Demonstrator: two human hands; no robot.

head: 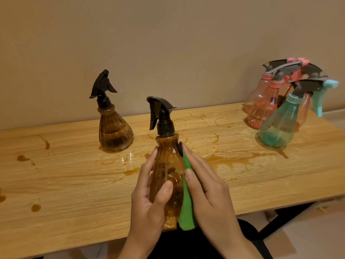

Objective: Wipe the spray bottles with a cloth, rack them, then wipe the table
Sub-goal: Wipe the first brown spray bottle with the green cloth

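My left hand (149, 199) grips an amber spray bottle (169, 171) with a black trigger head, held upright above the table's front edge. My right hand (207, 186) presses a green cloth (187, 204) flat against the bottle's right side, fingers straight. A second amber spray bottle (113, 128) stands on the wooden table (74, 184) at the back left. At the right, pink bottles (261, 107) and a teal bottle (278, 126) hang tilted by their trigger heads from a rack (288, 67), bottoms near the tabletop.
Brown liquid stains, drops and wet rings mark the tabletop, with a wide smear (229, 161) right of my hands. A plain wall runs behind the table. Dark table legs (280, 219) show under the right end.
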